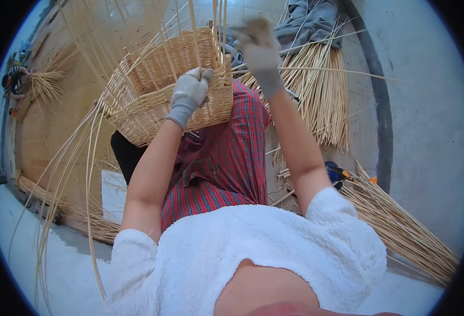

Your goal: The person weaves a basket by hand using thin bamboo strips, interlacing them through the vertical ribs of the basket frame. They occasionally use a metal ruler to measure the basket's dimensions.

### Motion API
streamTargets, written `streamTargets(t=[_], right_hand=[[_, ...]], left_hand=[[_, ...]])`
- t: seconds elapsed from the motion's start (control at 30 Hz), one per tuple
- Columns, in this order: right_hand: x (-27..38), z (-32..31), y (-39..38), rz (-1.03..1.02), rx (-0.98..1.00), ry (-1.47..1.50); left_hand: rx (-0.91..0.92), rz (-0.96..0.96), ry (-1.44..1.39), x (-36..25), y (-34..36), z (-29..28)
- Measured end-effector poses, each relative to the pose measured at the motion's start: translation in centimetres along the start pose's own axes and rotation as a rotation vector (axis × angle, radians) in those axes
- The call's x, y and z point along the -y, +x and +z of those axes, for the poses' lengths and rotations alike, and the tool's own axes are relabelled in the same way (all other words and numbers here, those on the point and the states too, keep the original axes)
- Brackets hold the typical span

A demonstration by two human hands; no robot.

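Observation:
A partly woven rattan basket [124, 121] with long upright stakes rests on my lap over red plaid cloth [247, 152]. My left hand [191, 89], in a pale grey glove, is closed on the basket's front rim near its right corner. My right hand [258, 50], also gloved, is raised beyond the basket's right end, blurred, so its fingers and anything in them are unclear.
Bundles of rattan rods [316, 95] lie at right and lower right [400, 237]. Grey cloth [308, 16] sits at the back, a dark blue and orange object [334, 174] beside my right elbow. At far left, another person [16, 79] is by more rods [47, 87].

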State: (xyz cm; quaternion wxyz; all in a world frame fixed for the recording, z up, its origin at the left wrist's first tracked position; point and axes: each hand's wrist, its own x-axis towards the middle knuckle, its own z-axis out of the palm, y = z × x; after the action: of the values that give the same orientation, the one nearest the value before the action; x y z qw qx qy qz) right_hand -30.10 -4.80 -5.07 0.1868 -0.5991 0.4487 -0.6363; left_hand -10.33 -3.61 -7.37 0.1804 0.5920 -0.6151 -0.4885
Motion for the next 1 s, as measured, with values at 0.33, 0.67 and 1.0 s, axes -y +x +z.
streamTargets(t=[0.33,0.67,1.0], right_hand=[[-5.1,-4.7,0.5,0.144,-0.367,0.412],[-5.5,-5.2,-3.3,0.322,-0.42,0.67],[4.8,7.0,-9.8,-0.111,0.159,0.18]], left_hand=[[-0.533,0.471,0.071,-0.4,-1.7,1.4],[-0.592,1.003,0.714,2.5,1.1,4.0],[-0.601,0.912,0.473,1.7,0.3,4.8]])
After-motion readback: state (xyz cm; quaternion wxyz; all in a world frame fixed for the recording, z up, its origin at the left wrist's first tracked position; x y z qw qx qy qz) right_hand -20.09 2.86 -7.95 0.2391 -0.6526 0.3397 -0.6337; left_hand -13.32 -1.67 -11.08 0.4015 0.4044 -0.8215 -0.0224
